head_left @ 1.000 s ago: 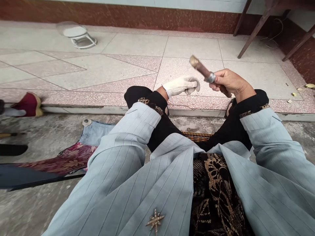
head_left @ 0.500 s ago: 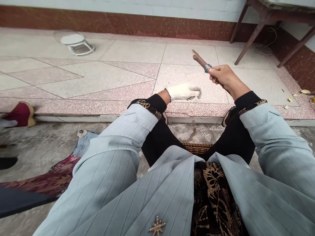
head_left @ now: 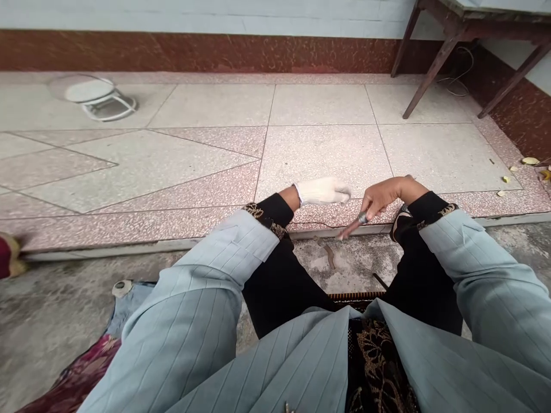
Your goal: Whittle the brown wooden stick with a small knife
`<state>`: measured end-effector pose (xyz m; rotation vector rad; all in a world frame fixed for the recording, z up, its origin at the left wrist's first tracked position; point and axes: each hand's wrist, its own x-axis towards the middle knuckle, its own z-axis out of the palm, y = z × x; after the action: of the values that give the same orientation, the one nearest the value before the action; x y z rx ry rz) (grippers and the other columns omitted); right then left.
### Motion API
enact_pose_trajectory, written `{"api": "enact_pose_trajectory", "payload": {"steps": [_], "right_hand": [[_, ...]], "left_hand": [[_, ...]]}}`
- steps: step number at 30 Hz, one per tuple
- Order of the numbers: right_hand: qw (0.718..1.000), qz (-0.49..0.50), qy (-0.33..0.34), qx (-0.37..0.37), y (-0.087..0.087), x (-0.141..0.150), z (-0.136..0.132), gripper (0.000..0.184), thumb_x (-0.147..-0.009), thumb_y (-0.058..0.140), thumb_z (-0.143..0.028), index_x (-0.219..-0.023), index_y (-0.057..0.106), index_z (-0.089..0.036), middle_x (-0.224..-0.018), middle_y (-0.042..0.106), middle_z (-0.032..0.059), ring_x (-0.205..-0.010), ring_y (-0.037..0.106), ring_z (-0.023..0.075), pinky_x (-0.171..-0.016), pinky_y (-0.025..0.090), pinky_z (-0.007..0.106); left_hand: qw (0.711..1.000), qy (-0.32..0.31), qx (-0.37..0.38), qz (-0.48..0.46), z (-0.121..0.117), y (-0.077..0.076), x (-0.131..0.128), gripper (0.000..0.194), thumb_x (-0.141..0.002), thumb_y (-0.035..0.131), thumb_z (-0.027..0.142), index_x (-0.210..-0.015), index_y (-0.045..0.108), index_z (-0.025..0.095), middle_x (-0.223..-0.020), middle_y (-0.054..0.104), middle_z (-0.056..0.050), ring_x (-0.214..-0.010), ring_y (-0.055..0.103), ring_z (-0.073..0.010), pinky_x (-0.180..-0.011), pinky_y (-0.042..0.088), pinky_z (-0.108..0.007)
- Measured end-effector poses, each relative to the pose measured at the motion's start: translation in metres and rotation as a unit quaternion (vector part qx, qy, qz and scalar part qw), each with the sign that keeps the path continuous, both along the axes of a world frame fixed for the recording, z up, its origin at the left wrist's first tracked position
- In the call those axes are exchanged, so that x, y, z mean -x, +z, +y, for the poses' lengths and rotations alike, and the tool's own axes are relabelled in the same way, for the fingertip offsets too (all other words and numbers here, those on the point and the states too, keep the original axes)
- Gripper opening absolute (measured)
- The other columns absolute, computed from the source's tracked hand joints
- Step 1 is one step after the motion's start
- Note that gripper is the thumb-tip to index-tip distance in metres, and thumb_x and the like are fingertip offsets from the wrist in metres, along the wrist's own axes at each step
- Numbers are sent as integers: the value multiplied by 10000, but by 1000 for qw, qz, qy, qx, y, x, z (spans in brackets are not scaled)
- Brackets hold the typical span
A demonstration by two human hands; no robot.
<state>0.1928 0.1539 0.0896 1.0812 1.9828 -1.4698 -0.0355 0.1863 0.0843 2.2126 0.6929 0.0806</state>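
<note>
While the person sits low with both legs (head_left: 284,289) spread before the step (head_left: 129,235), the right hand (head_left: 383,196) grips a stick (head_left: 351,229), fingers closed round its upper part, just by the wire (head_left: 362,217) coiled on it. Held near the coil, the stick points down and inward, free end near the step's edge, centre of frame; likely the coil gives a firmer hold and leaves that end free.

Left hand (head_left: 322,191), in a pale glove, hangs over the step, apart from the stick. Fingers together, loosely bent; whether they close on anything, cannot tell. The glove is probably for protection.

On the concrete (head_left: 307,258) between the knees, a short twig (head_left: 329,256) lies within easy reach of both hands. A dark strip (head_left: 380,281) sits closer to the body; its kind is unclear.

Upper left, a stool (head_left: 92,92) stands well apart; upper right, a table (head_left: 503,28) by the wall. Lower left, cloth (head_left: 124,307) on the ground.
</note>
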Motion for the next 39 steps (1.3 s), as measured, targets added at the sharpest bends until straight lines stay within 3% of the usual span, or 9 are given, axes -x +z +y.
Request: {"api": "enact_pose_trajectory", "payload": {"steps": [3,7,11,19,24,29,33,36,39], "right_hand": [[985,171,-36,5,10,-1,3,357,-791,733,-462,-995,757,-171,-697,634,-12,-575,483,86,-574,368,245],[906,303,-268,-123,12,-6,5,248,-847,686,-387,-773,697,-150,-612,563,-25,-546,441,72,-542,352,231],[866,304,-369,-147,-6,-3,6,274,-846,686,-324,-637,620,-159,-554,529,-23,-499,426,66,-482,320,223],[790,312,-516,-108,-28,-3,14,214,-891,644,-286,-718,618,-164,-588,559,-9,-466,432,64,-432,307,218],[823,253,-491,-129,-37,-20,8,160,-875,653,-252,-748,658,-154,-577,541,-13,-472,437,69,-449,326,219],[836,166,-465,-239,-35,-16,1,175,-881,633,-308,-842,701,-152,-629,573,14,-510,459,95,-502,349,255],[864,-51,-316,-388,-30,3,-12,307,-889,601,-451,-978,746,-196,-813,676,78,-653,549,171,-575,358,305],[918,-160,-156,-327,-28,18,-22,268,-867,639,-406,-973,769,-196,-875,699,93,-714,576,193,-619,368,315],[981,-64,-56,-172,-23,19,-26,233,-807,709,-366,-967,782,-213,-830,700,37,-692,564,157,-635,374,288]], "left_hand": [[999,2,40,-22,7,-14,1,217,-856,566,331,-915,691,164,-738,595,-46,-647,539,-139,-608,371,-265],[969,63,189,-148,15,-32,-2,293,-949,449,379,-883,607,141,-715,545,-32,-549,427,-81,-534,351,-225],[967,80,206,-127,14,-37,-12,240,-921,525,347,-821,579,136,-615,443,22,-517,387,-71,-495,303,-205],[978,96,164,-84,0,-54,-30,296,-954,430,390,-953,602,148,-688,492,14,-576,454,-87,-554,378,-210],[996,66,50,-17,-12,-63,-27,358,-965,383,427,-991,609,151,-723,526,-3,-643,479,-119,-615,373,-237],[999,9,-29,29,-18,-60,-8,363,-968,345,371,-1055,633,168,-756,551,-7,-645,471,-129,-619,338,-250],[991,-49,-112,48,-21,-59,2,312,-945,371,325,-985,646,182,-756,584,-13,-647,489,-138,-619,323,-261],[987,-49,-137,70,-23,-55,4,266,-920,417,314,-874,647,189,-666,551,-5,-588,457,-138,-587,294,-274],[995,-44,-68,54,-22,-50,8,227,-891,469,299,-864,662,183,-677,574,2,-593,466,-127,-593,319,-262]]}}
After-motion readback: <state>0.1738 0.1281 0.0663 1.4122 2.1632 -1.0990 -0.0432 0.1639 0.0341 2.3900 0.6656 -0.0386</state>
